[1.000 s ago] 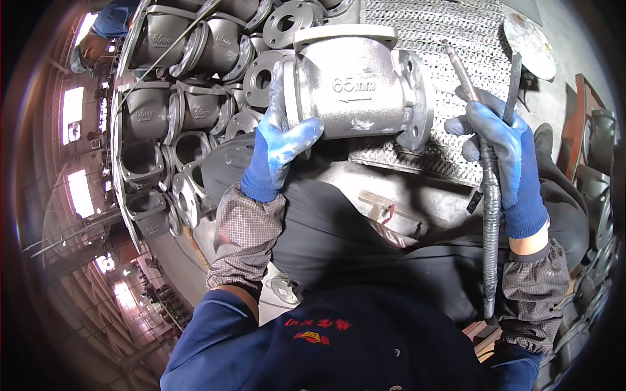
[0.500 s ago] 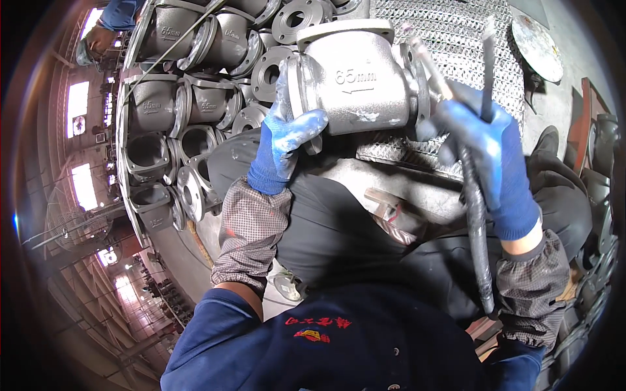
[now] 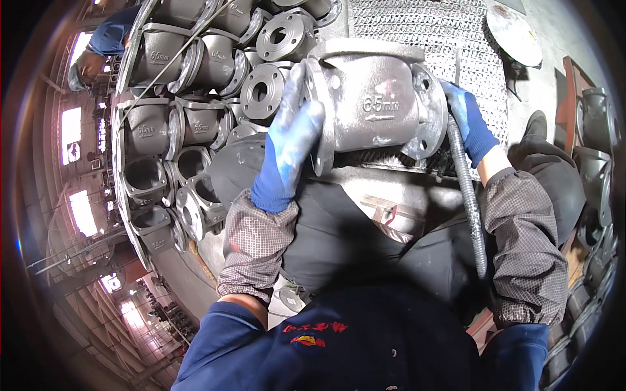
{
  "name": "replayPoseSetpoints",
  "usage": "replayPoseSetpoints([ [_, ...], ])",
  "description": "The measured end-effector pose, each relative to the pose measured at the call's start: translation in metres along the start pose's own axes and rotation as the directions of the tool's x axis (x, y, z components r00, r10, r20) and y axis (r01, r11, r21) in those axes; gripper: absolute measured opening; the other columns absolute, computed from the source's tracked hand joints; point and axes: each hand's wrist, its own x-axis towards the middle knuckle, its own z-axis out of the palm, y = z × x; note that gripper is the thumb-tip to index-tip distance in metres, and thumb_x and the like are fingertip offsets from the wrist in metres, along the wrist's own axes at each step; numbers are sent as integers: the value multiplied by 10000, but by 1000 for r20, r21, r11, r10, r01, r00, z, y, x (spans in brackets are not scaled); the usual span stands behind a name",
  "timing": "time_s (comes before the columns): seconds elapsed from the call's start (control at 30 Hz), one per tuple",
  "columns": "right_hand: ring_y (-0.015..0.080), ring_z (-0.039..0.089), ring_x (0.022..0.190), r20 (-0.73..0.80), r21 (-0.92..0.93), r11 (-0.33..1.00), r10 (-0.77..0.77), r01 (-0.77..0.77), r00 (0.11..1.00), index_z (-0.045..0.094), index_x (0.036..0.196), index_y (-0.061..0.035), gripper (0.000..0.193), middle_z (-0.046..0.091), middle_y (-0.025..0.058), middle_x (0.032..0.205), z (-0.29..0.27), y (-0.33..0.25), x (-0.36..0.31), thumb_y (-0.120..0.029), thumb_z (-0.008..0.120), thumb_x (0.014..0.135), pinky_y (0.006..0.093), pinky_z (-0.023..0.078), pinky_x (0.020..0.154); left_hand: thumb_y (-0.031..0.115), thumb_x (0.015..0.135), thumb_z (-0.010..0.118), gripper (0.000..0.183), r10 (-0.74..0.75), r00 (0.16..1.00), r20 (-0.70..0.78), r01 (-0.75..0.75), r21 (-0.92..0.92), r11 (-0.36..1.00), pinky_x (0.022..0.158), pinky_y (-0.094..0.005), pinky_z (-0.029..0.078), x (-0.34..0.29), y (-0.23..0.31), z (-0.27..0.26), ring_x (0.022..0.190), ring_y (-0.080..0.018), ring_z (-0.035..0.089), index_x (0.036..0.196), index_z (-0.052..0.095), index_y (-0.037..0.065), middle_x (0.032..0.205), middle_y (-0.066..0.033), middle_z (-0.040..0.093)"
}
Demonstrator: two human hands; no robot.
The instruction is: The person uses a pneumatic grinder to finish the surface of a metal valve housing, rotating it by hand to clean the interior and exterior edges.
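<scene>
A grey cast-metal flanged valve body [image 3: 375,107] is held above a ribbed metal surface in front of me, its flanges at the top, left and right. Gripping the left flange is my left hand [image 3: 290,133], in a blue glove, with fingers closed around the rim. My right hand [image 3: 466,120], gloved too, is beside the right flange, its fingertips hidden behind the metal. From that hand a dark ribbed hose [image 3: 464,189] hangs toward my lap, and a thin dark rod [image 3: 458,68] stands up above it. The hand tool's body is mostly out of sight.
Similar valve bodies [image 3: 153,124] stand stacked on the left, with a thin rod lying across them. A round pale stool top [image 3: 514,36] is at the far right. More castings [image 3: 595,120] line the right edge. Another person [image 3: 107,39] is at the upper left.
My right hand and the hose-fed tool have moved left and in behind the right flange. The valve body has shifted slightly right and down, turned so its right flange faces me more.
</scene>
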Motion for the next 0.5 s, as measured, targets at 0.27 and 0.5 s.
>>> replayPoseSetpoints([
  [0.27,138,607,783,135,247,907,316,-341,939,598,1065,27,235,645,98,916,1,-31,8,-59,505,867,253,485,710,86,936,424,385,38,986,-165,-49,-66,997,1018,-370,384,19,-44,-4,1196,-298,490,1297,432,-48,1274,-214,505],
  [0.5,99,551,603,17,460,812,397,-360,917,599,961,53,349,584,65,723,-21,-25,7,-270,477,917,241,454,527,205,977,414,332,-307,952,15,193,-806,559,953,-341,445,35,-50,14,1101,-217,553,1244,484,20,1184,-118,558],
])
